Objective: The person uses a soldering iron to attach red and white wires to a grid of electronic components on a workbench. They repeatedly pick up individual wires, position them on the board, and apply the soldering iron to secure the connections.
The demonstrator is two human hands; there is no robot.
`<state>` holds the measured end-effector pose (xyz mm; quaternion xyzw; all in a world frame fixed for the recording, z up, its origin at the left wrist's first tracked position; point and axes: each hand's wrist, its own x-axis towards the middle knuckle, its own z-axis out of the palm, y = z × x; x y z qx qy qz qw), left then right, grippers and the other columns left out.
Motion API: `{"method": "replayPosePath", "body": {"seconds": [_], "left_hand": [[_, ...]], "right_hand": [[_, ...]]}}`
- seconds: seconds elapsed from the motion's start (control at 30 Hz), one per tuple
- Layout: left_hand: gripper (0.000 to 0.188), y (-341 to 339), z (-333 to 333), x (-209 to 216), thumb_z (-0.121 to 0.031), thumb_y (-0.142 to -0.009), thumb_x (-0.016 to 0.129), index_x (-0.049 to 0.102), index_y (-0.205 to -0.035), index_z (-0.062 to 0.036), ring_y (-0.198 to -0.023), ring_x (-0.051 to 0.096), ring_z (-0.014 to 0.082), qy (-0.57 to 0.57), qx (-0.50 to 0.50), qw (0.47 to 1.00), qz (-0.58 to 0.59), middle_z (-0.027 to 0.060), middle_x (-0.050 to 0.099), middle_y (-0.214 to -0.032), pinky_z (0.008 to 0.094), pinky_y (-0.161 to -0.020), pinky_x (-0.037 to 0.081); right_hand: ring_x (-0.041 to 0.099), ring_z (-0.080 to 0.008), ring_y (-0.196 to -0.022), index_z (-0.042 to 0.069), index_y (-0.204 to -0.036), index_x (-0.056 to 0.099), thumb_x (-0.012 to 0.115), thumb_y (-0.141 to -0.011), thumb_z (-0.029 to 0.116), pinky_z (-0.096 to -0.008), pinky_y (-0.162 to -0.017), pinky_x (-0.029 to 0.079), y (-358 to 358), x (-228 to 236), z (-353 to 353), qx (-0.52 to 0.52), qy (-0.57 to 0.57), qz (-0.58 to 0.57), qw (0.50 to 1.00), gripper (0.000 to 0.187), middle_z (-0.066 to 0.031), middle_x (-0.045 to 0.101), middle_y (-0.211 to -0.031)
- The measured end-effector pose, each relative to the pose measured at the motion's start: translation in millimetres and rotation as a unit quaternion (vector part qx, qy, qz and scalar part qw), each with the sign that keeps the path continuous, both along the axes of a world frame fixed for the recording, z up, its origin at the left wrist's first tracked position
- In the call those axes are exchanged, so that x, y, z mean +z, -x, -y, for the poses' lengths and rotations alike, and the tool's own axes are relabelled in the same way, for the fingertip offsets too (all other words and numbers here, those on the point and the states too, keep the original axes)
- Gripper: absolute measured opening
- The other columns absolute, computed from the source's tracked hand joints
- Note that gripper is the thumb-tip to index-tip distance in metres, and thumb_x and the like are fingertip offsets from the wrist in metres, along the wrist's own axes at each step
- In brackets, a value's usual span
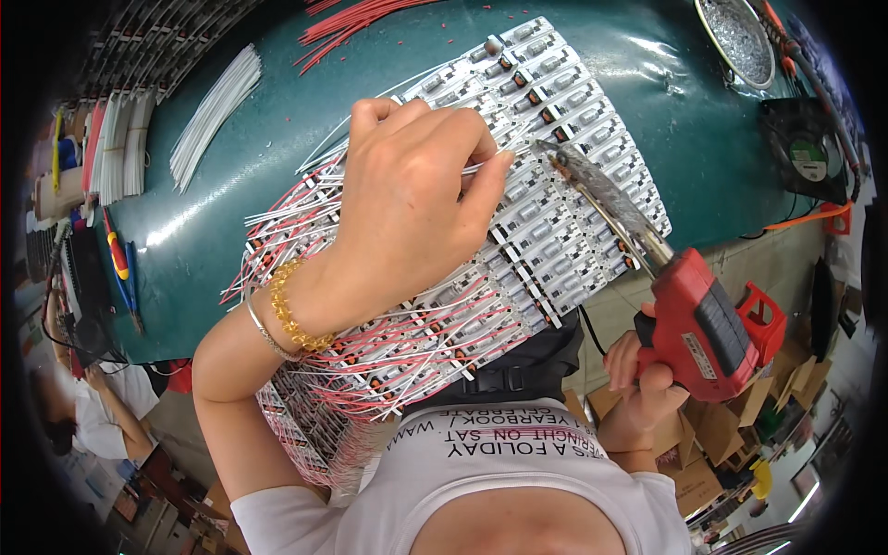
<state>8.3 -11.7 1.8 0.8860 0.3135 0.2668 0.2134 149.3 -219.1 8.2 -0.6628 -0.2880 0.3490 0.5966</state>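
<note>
Red soldering gun (pixel 708 324) in right hand (pixel 638 379), tip on white strip boards (pixel 546 222)

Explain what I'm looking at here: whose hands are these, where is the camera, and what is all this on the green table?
The camera sits on a person's head and looks down, so the edges bend. Both hands are that person's own. The left hand pinches a thin white wire against a sheet of white circuit strips with red and white wires already attached. The right hand grips a red soldering gun, its tip meeting the wire. On the green table lie loose white wires, red wires, a metal dish and a small fan.
</note>
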Motion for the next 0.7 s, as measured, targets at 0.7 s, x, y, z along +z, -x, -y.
{"method": "replayPosePath", "body": {"seconds": [0.7], "left_hand": [[0.013, -3.2, 11.2, -0.9, -0.008, -0.071, 0.069, 0.056, -0.067, -0.0076, -0.065, 0.047, 0.0194, -0.025, -0.009, 1.000, 0.003, 0.0016, 0.052, -0.064, 0.0325, -0.072, 0.031]], "right_hand": [[0.038, -0.0093, -0.035, -0.010, -0.116, 0.040, 0.056, -0.077, 0.058, -0.0229, -0.040, 0.035, -10.3, 2.2, 17.3, 0.032, -0.002, -0.020, 0.999, 0.080, 0.0011, 0.040, -0.044]]}}
